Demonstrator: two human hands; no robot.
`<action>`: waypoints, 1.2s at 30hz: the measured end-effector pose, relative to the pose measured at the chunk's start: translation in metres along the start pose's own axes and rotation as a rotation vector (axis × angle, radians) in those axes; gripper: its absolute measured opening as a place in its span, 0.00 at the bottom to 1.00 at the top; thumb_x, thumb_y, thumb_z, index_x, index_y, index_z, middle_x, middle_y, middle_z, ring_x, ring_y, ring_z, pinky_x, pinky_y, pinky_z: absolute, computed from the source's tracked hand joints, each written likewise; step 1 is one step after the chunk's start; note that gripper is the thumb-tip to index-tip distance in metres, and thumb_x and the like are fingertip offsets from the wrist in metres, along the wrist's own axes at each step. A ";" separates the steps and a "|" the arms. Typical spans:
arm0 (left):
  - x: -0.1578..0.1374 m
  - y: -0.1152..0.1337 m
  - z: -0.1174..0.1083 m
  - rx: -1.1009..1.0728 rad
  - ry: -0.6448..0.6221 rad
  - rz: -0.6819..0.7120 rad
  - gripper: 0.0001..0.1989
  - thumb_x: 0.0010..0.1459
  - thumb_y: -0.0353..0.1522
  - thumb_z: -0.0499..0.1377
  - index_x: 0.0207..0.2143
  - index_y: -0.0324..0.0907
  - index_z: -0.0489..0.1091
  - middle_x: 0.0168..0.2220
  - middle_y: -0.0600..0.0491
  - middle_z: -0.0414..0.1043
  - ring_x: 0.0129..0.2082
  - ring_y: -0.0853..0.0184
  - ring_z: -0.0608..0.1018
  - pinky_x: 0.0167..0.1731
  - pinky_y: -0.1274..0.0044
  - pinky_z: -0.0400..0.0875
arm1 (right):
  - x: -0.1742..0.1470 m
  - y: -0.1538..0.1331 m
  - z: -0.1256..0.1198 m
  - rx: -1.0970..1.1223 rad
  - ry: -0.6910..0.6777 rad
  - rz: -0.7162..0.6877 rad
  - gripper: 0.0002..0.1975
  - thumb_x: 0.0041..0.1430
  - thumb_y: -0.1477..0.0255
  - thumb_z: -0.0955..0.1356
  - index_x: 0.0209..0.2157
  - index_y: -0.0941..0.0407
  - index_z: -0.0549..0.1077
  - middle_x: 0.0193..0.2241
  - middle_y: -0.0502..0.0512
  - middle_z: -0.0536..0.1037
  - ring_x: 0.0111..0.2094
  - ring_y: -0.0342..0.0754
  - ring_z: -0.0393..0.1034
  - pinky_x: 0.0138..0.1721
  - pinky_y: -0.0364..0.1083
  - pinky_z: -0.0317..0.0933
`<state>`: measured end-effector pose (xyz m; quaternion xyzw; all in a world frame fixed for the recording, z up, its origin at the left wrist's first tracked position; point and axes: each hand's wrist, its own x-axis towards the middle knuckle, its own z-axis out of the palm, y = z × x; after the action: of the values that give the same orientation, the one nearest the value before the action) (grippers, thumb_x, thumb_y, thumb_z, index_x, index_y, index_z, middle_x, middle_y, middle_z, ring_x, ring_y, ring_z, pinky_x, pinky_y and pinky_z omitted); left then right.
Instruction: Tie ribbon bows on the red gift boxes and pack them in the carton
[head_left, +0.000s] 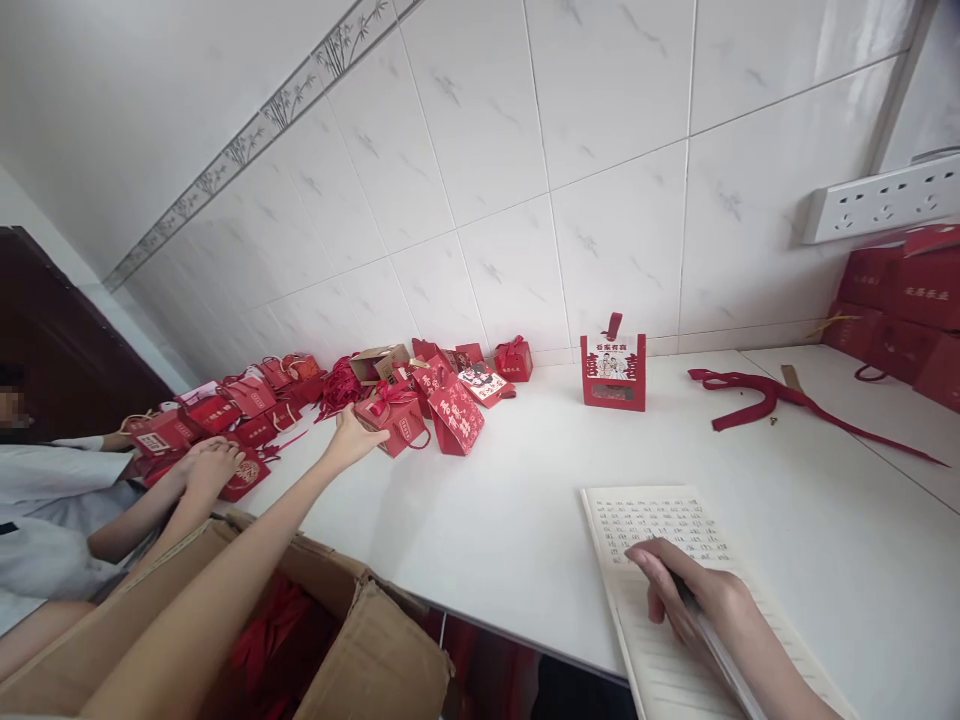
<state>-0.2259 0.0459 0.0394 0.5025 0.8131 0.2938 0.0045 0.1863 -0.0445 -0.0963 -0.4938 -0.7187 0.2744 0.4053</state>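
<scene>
My left hand [354, 440] reaches across the table with its thumb on the front of a small red gift box [399, 425]. Its fingers go round the box's left edge, partly hidden. A red ribbon bow tops this box, and a taller red box [455, 412] with pale lettering leans beside it. My right hand [694, 595] is closed on a pen [716, 650] over an open notebook [637, 625]. Rows of handwriting fill the upper page; ruled lines show below. The pen's tip is hidden by my fingers.
A red box with a clear window [615, 372] stands near the wall. Red ribbon [757, 400] lies to the right, before stacked red boxes [892, 310]. An open carton [390, 640] holds red items. At left, another person's hands [214, 465] work beside many red boxes [240, 400].
</scene>
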 end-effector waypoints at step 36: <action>-0.164 0.084 0.030 -0.460 -0.783 0.501 0.15 0.55 0.43 0.53 0.34 0.40 0.68 0.51 0.47 0.66 0.48 0.61 0.71 0.50 0.67 0.63 | 0.017 -0.073 0.000 0.133 -0.020 -0.257 0.06 0.59 0.68 0.65 0.37 0.54 0.69 0.41 0.54 0.73 0.39 0.51 0.69 0.41 0.48 0.63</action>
<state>-0.0669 -0.0477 0.0078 0.7400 0.5196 0.2469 0.3484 0.1471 -0.0551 -0.0329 -0.3670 -0.7602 0.2724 0.4616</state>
